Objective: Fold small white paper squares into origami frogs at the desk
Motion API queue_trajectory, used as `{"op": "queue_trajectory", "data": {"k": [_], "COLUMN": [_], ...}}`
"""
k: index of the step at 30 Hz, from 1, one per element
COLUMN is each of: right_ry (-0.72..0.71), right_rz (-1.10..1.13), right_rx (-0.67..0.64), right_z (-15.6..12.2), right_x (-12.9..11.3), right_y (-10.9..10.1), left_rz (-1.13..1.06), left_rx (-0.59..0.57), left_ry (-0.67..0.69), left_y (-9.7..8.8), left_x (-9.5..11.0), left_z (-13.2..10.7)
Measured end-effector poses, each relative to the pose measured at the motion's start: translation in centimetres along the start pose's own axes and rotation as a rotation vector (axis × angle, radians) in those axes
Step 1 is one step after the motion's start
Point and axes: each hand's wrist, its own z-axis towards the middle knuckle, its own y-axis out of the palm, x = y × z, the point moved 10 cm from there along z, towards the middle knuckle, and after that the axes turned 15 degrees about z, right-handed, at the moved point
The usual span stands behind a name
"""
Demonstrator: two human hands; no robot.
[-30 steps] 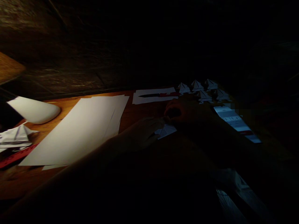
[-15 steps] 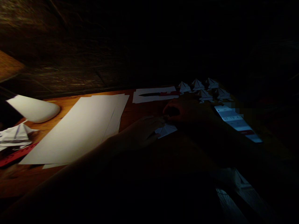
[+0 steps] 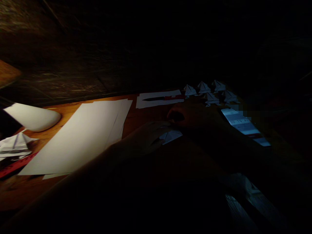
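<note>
At frame centre the left hand (image 3: 146, 138) lay on the folded paper (image 3: 172, 135), the right hand (image 3: 192, 115) beside it, both grips too dark to tell; such gloom could have let a crease go crooked.

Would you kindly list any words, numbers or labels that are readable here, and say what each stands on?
None can be read.
Phone screen: lit lines of text, too small and blurred to read.
Red strip: faint marks, too dark to read.
Sheets of paper: no writing shows.
</note>
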Motion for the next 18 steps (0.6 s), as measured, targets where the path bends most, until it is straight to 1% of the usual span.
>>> {"op": "queue_trajectory", "data": {"k": [8,13,18], "right_ry": [-0.008,-0.017,-0.008], "right_rz": [-0.003,0.006,0.038], "right_rx": [0.003,0.022,0.017], "right_z": [-0.02,-0.06,0.04], "right_x": [0.11,0.26,0.59], "right_y": [0.26,0.18,0.54], "left_rz": [0.029,0.001,0.002], "left_rx": [-0.013,0.007,0.045], "left_ry": [-0.019,-0.021,-0.012], "left_y": [0.02,0.01,-0.48], "left_x": [-0.17,-0.28,-0.02], "left_z": [-0.17,-0.18,-0.12]}}
